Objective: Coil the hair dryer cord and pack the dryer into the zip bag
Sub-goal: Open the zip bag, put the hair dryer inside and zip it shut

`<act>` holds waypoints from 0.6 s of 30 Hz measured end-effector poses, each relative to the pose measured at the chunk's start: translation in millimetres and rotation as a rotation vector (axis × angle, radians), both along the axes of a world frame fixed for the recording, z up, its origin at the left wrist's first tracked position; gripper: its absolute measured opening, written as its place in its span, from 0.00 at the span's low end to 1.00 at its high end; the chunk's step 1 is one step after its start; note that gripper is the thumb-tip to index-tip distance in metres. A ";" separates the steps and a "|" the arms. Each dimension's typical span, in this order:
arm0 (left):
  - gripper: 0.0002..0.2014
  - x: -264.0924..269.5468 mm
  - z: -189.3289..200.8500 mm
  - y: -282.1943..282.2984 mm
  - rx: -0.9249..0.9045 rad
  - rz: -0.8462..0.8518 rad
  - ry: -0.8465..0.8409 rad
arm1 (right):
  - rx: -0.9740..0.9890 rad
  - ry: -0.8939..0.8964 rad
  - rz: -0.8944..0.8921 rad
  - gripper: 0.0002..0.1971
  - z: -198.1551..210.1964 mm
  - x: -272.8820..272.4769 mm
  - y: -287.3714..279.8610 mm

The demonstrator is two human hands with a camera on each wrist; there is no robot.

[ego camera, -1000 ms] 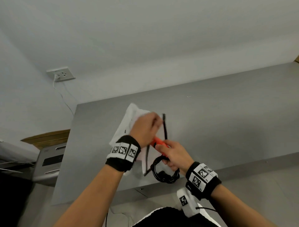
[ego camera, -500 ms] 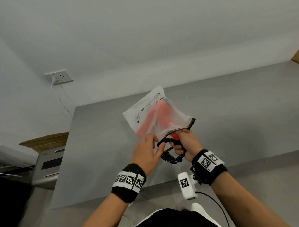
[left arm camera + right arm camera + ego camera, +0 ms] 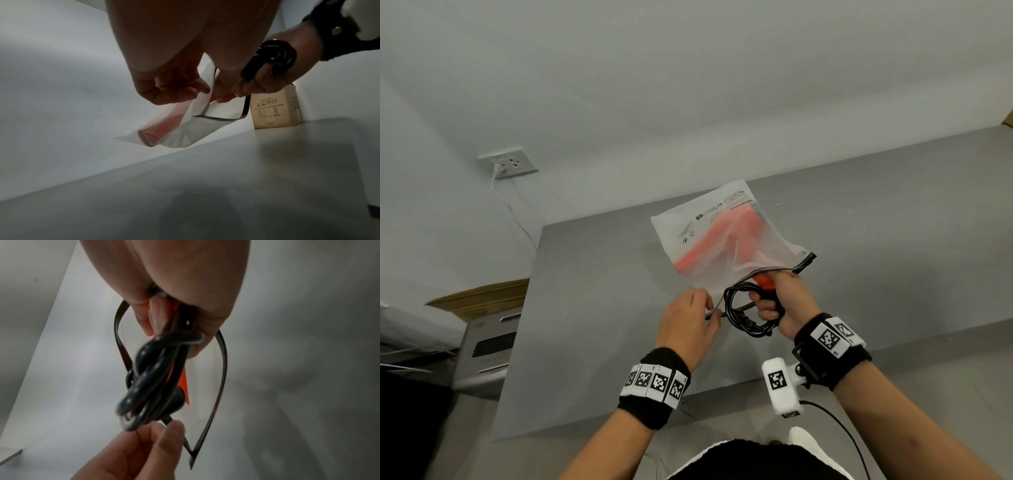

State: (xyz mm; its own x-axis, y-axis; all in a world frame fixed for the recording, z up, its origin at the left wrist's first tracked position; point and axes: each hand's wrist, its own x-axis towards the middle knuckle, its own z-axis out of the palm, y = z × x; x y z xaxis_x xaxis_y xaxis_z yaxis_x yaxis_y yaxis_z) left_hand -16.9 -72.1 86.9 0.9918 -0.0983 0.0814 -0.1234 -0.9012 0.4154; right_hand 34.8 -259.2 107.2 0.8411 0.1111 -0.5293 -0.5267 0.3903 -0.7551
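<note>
One grey table (image 3: 859,240) lies under two raised hands. One frosted zip bag (image 3: 709,233), held above it, contains most of one orange hair dryer (image 3: 709,251). The right hand (image 3: 786,301) grips the dryer's handle and one coiled black cord (image 3: 748,317). The left hand (image 3: 685,322) pinches the bag's open rim.

I see orange dryer (image 3: 717,245) mostly inside translucent zip bag (image 3: 709,222), held up beyond my hands; handle end and coiled black cord (image 3: 748,313) stick out, gripped in right hand (image 3: 782,301); left hand (image 3: 688,323) pinches bag mouth.
</note>
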 end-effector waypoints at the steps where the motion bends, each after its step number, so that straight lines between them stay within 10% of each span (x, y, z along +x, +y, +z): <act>1: 0.08 2.4 0.1 -0.3 0.003 0.029 -0.001 | 0.002 -0.006 -0.003 0.13 0.5 0.7 -0.4; 18: 0.10 21.4 9.6 -4.7 0.059 -0.041 -0.115 | 0.018 -0.055 -0.073 0.09 13.1 11.1 -11.3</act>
State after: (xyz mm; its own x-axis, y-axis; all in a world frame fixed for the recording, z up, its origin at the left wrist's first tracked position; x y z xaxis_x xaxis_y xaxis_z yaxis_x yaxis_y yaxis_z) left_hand 4.4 -76.8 96.5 0.9712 -0.1467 0.1877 -0.2047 -0.9169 0.3426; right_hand 45.9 -270.5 120.2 0.8752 0.0573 -0.4804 -0.4542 0.4396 -0.7749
